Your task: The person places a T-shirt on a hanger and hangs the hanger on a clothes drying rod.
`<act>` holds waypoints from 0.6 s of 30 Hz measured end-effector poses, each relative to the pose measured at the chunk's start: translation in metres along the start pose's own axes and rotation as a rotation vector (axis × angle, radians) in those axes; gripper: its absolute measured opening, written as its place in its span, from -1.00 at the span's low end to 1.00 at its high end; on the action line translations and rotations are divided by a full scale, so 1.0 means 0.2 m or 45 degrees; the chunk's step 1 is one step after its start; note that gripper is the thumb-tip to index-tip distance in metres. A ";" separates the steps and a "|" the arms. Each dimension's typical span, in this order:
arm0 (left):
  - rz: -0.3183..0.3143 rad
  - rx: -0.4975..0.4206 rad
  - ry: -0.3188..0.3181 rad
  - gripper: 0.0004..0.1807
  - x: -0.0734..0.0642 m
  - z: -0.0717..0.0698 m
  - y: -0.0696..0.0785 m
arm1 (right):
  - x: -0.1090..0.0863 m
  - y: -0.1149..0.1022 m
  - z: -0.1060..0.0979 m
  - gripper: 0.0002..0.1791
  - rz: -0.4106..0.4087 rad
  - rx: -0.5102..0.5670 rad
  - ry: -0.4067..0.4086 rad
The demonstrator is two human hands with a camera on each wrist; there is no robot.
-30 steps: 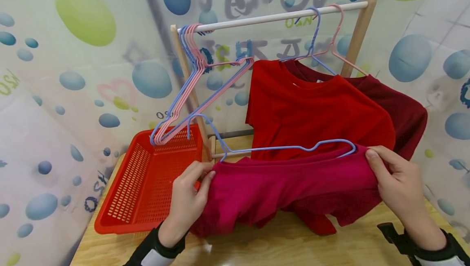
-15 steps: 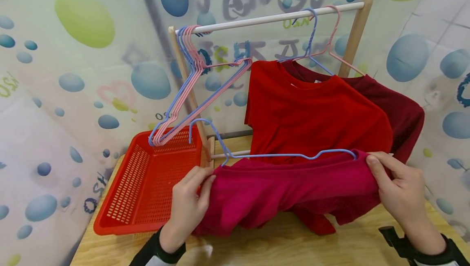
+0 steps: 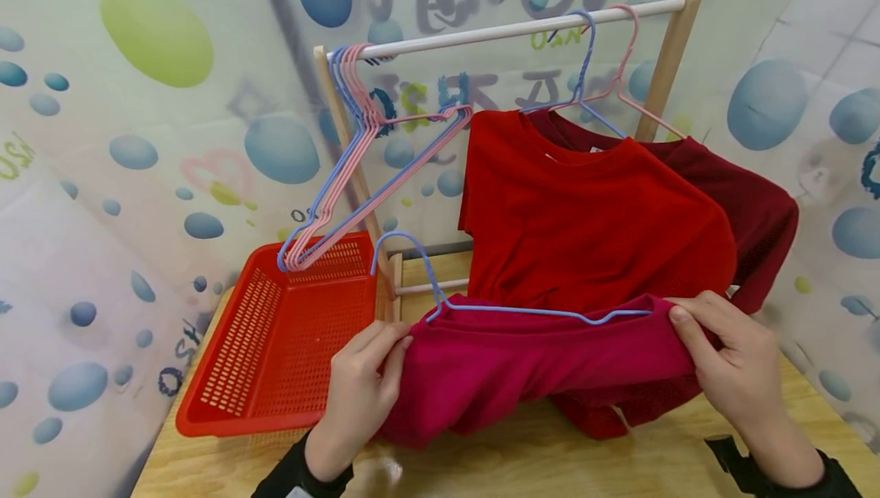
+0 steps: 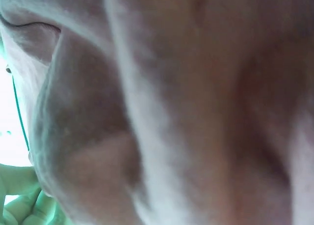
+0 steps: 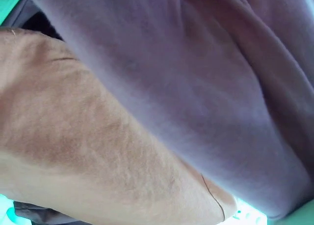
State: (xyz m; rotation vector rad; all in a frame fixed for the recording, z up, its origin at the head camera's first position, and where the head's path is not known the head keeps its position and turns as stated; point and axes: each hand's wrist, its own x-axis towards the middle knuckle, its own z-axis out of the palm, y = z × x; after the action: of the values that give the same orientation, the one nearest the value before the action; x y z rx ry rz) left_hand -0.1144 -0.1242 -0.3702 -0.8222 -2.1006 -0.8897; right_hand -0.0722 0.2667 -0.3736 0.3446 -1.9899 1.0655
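A magenta shirt (image 3: 543, 360) is stretched sideways above the table in the head view. My left hand (image 3: 364, 391) pinches its left shoulder between thumb and fingers. At the other shoulder, my right hand (image 3: 736, 360) grips the fabric the same way. A blue clothes hanger (image 3: 529, 309) sits in the neck opening, its hook pointing up and left and its right end just at the collar by my right hand. How far the hanger's lower part reaches inside the shirt is hidden. Blurred folds of cloth (image 4: 171, 112) fill most of the left wrist view.
Behind the shirt stands a wooden rack with a white rail (image 3: 495, 38). A red T-shirt (image 3: 591, 215) and a dark red shirt (image 3: 756, 208) hang at its right. Several pink and blue hangers (image 3: 344, 169) hang at its left, above a red plastic basket (image 3: 302, 345) on the wooden table (image 3: 481, 467).
The hanger has sunk lower into the neckline and its hook has shifted right and down. My right hand has come slightly left and downward with the shirt; both hands keep their grip.
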 end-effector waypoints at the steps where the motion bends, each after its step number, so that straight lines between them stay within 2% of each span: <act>1: -0.006 -0.001 0.000 -0.89 0.00 0.00 0.00 | 0.00 0.00 0.00 -0.80 -0.009 0.002 -0.013; 7: -0.024 -0.018 0.016 -0.89 -0.01 0.01 0.01 | 0.00 0.00 0.02 -0.84 0.014 -0.065 -0.076; 14: -0.008 -0.098 0.034 -0.83 -0.02 0.02 0.01 | -0.01 0.00 0.06 -0.89 -0.024 -0.070 -0.096; 18: -0.080 -0.203 0.007 -0.82 -0.02 0.02 0.02 | -0.01 0.00 0.09 -0.90 -0.055 -0.076 -0.136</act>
State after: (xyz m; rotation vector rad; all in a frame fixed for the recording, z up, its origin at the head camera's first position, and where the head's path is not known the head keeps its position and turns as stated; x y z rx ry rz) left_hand -0.1103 -0.1188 -0.3741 -0.8372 -2.0803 -1.1027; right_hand -0.0795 0.2524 -0.3803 0.4183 -2.0945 0.9764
